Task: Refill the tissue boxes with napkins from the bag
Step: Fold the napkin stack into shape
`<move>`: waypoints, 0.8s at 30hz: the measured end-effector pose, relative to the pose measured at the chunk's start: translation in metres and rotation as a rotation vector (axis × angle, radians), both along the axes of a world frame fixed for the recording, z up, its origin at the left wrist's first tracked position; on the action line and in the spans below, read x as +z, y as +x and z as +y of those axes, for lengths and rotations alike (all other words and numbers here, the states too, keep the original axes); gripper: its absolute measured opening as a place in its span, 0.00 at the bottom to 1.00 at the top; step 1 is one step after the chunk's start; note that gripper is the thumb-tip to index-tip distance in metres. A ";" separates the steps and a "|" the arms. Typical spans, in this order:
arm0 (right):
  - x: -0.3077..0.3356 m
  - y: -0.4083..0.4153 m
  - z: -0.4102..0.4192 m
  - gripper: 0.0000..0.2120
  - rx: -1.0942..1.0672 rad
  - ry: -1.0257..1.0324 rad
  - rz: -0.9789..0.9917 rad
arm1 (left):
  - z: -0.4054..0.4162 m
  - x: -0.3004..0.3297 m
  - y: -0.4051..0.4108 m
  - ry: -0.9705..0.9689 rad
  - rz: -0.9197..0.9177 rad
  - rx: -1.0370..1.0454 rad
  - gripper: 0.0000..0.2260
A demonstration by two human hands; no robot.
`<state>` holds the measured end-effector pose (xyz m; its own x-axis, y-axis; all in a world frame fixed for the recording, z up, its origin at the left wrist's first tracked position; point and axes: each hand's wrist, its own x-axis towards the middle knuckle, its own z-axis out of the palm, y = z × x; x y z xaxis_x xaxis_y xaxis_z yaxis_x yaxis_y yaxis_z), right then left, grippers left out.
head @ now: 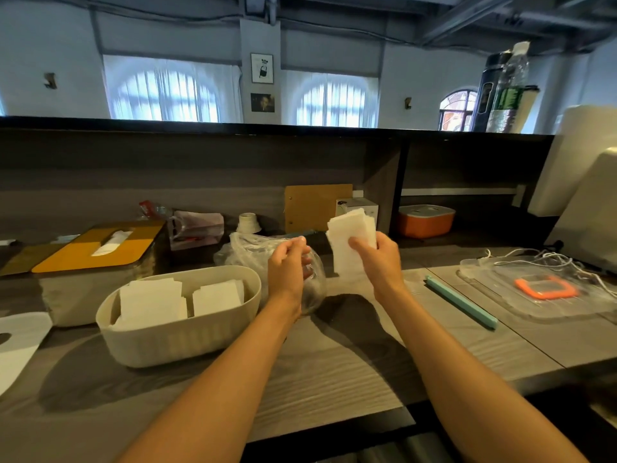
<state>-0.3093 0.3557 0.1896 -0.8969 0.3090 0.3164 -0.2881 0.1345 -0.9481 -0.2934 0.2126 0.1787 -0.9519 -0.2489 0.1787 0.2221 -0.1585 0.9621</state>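
My right hand (379, 259) grips a stack of white napkins (350, 235), held upright above the counter. Just left of it, my left hand (287, 265) holds the clear plastic bag (253, 252), which lies crumpled on the counter. An open beige tissue box (173, 332) stands at the front left with two stacks of white napkins (150, 300) inside. Behind it sits a second beige box with a yellow lid (96, 248), a napkin poking out of its slot. An orange tissue box (425, 220) sits in the shelf recess at the back right.
A white lid (16, 342) lies at the far left edge. A teal stick (460, 302) lies to the right of my right arm. Beyond it are a clear tray with an orange piece (546, 290) and white cables (551, 259). Small items line the back wall.
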 end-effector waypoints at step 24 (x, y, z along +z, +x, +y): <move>0.004 0.009 -0.015 0.28 0.183 0.341 0.071 | 0.002 -0.004 -0.003 0.228 -0.309 -0.006 0.15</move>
